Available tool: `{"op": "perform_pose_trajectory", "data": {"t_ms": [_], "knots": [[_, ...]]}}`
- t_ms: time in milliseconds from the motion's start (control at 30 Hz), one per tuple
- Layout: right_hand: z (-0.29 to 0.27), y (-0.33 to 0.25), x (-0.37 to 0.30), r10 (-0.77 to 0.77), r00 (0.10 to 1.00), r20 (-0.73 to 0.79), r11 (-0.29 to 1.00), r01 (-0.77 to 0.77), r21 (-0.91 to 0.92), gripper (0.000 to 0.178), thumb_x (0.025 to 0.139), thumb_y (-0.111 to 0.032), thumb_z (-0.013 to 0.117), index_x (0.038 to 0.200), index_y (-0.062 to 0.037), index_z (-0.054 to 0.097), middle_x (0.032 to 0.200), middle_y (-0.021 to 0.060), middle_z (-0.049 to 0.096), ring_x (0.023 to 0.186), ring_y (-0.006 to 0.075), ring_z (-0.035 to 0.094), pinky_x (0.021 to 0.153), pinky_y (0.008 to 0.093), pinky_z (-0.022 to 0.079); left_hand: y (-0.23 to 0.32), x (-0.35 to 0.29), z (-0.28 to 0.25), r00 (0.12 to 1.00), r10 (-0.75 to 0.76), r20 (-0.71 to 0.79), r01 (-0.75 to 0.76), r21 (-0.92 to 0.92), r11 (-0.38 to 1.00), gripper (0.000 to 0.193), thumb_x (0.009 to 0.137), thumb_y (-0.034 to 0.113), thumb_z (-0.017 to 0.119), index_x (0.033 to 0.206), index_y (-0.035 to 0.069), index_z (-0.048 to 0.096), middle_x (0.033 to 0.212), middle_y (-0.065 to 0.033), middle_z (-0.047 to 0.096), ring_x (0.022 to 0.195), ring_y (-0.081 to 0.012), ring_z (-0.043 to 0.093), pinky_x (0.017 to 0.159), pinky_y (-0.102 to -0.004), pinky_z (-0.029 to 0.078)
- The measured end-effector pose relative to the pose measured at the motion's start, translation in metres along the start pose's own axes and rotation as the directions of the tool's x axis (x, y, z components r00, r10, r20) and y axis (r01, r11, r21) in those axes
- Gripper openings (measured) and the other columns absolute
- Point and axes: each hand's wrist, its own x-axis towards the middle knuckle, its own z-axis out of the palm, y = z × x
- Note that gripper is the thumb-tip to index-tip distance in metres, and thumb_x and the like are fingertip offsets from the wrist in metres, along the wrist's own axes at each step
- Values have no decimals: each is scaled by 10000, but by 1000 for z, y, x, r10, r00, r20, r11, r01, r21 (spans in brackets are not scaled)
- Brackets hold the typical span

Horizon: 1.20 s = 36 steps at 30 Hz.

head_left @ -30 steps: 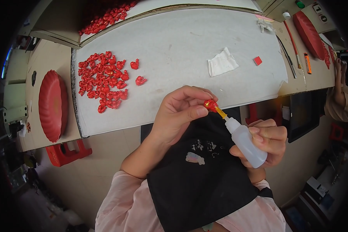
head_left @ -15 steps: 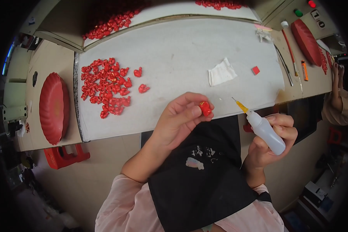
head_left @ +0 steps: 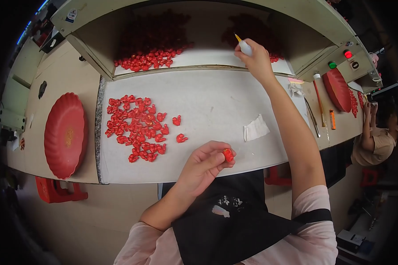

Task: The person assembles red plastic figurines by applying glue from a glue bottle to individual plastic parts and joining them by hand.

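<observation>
- The left hand (head_left: 206,164) hung over the counter's near edge, thumb and fingers pinching one small red figure (head_left: 228,154) marked with gold; the light grip at its side seemed meant to leave the rest of its surface exposed.
- The right hand (head_left: 254,53) was up at the open-fronted cabinet (head_left: 86,48), its fingers wrapped round a white squeeze bottle (head_left: 245,48), the yellow needle tip (head_left: 238,38) pointing up and away, perhaps to keep it off everything else.
- On the white-covered counter (head_left: 208,95), a cluster of red figures (head_left: 137,126) lay at the left, presumably for easy reach, with two more just apart from it. The white cloth (head_left: 256,128) sat to the right, leaving the middle as working room.
- One second earlier the tip had been right at the figure; half a second earlier it was drawn off but near. Now the bottle was well apart from it, while the left hand had kept its pinch.
- The small red square once beside the cloth was out of sight, possibly behind the right forearm (head_left: 292,128).
</observation>
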Motion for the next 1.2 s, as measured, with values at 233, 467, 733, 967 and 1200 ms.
{"op": "perform_pose_trajectory", "data": {"t_ms": [233,467,733,967,1200], "knots": [[28,29,83,-221,963,155,863,267,-429,174,761,-150,559,912,-69,589,763,114,596,736,262,578,690,339,468,15,-4,-2,998,39,-42,-37,34,999,193,828,46,513,1018,18,533,954,-102,579,847,-152,561,780,-271,442],[19,12,58,-159,968,192,912,219,-346,205,744,-174,567,900,-41,559,738,111,566,700,227,565,658,325,459,14,-6,-7,995,57,-86,-54,38,998,191,829,51,510,1016,22,532,952,-98,578,851,-159,553,787,-284,433],[-26,-28,-63,26,994,103,919,-64,390,90,785,-75,541,857,-23,526,702,50,565,568,66,476,484,202,378,7,-3,-5,994,62,-86,-57,58,997,194,827,47,508,1016,14,530,951,-107,577,855,-165,555,789,-289,433],[-35,-37,-191,292,905,309,333,-399,854,65,772,-32,562,814,2,526,755,121,601,569,113,520,523,228,429,-16,6,6,994,36,-108,-15,187,982,186,818,44,520,1000,9,542,936,-107,590,852,-162,558,791,-300,434],[-38,-40,-230,386,903,190,245,-299,922,97,763,-51,577,794,-15,492,702,142,576,564,172,538,501,273,441,-33,7,14,994,40,-104,-6,310,951,177,816,31,524,990,4,544,918,-102,597,849,-148,555,792,-277,428]]}}
